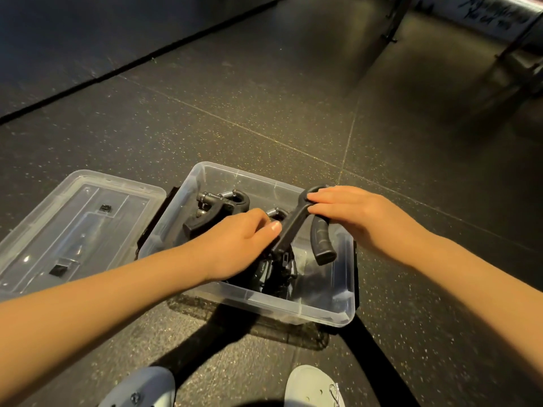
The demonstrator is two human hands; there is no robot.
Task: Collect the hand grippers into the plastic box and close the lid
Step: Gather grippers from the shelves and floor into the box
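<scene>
A clear plastic box (320, 314) stands open on the dark floor in front of me. Several black hand grippers lie inside it; one (223, 205) rests at the far left of the box. Above the box my right hand (358, 218) grips the top of another black hand gripper (293, 224), its second handle (321, 242) hanging down. My left hand (235, 245) holds the lower part of that gripper's long handle, thumb against it. The clear lid (58, 230) lies flat on the floor to the left of the box.
My two light shoes (311, 386) show at the bottom edge, close to the box. Dark speckled rubber floor tiles (264, 98) stretch all round. Black metal frame legs (517, 48) stand at the far right.
</scene>
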